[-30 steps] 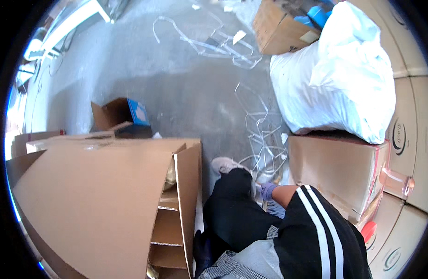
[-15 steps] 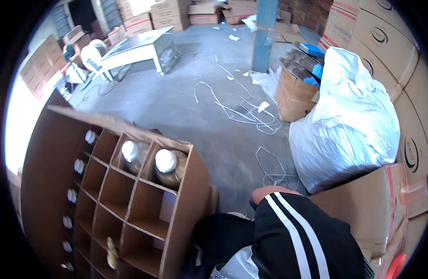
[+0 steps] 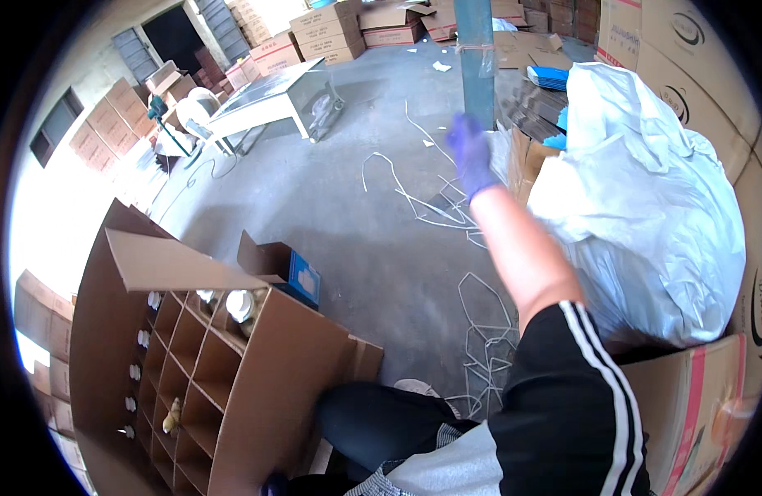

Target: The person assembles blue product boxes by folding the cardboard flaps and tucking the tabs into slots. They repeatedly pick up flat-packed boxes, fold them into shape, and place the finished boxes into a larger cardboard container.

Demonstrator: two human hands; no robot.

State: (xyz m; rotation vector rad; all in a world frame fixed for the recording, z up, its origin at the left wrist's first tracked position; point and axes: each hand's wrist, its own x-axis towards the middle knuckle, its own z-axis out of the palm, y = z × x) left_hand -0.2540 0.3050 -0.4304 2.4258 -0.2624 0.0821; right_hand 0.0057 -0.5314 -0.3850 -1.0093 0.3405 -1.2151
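The right hand (image 3: 470,157), in a purple glove, reaches far, empty, fingers loosely open. Near left, a brown divided cardboard box (image 3: 257,388) holds white-capped jars (image 3: 240,304).

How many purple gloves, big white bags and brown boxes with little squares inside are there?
Purple-gloved right hand: 1
Big white bag: 1
Brown box with square compartments: 1
Total: 3
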